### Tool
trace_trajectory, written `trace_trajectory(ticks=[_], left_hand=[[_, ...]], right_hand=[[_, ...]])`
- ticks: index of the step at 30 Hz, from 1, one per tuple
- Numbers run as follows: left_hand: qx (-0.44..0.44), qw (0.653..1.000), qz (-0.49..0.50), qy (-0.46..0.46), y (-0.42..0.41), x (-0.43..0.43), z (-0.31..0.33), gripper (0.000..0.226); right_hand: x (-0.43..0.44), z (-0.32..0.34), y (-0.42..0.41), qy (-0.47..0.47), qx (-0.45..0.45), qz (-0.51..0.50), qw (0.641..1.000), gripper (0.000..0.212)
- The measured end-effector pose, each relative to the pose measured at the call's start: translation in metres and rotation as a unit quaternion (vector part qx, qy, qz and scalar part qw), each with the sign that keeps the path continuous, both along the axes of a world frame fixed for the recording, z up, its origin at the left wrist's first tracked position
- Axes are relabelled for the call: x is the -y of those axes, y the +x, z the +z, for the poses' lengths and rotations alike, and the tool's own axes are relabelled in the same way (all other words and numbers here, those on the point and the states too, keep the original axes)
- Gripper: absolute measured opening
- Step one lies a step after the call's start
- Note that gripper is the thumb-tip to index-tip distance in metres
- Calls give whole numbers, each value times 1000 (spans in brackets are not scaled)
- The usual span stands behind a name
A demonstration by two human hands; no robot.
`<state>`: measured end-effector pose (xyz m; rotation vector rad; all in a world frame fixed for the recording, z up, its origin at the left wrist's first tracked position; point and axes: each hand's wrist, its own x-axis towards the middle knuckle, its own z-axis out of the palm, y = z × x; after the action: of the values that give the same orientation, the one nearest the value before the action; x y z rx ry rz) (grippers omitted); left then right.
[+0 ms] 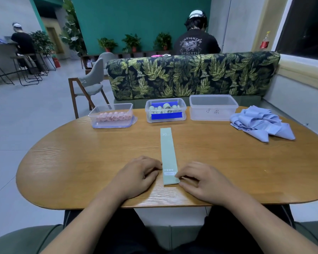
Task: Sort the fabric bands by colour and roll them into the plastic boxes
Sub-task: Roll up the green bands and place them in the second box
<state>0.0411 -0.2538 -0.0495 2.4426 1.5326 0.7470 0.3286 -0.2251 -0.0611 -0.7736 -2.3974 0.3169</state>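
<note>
Oval worktop (pixel 81 162) carried blue bands (pixel 261 123) heaped far right, three boxes (pixel 213 115) along the far edge, and a green band (pixel 168 153) flat at centre, lengthwise. The right hand (pixel 204 180) grip pinched its near corner; left hand (pixel 140 174) fingertips touched its left edge, grip unclear.

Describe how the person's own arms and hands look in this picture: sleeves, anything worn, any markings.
The left hand and the right hand are ungloved. No ring, watch, bracelet or marking shows on the sides facing the camera. Both forearms are bare down to the picture's lower edge, so no sleeve is in view. No strap or cable is on either arm.
</note>
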Motion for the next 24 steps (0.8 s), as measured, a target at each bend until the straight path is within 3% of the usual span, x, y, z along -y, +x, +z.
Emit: trace_trajectory(ticks=[6, 18, 24], left_hand=[[-5, 1000, -4, -12, 0, -1, 1, 14], [-27, 999, -20, -22, 4, 9, 5, 18], [65, 995, -5, -80, 11, 15, -4, 20]], right_hand=[[1, 1, 2, -5, -4, 0, 1000, 21], [14, 2, 6, 27, -6, 56, 998, 8], [16, 7, 8, 1, -6, 57, 998, 15]])
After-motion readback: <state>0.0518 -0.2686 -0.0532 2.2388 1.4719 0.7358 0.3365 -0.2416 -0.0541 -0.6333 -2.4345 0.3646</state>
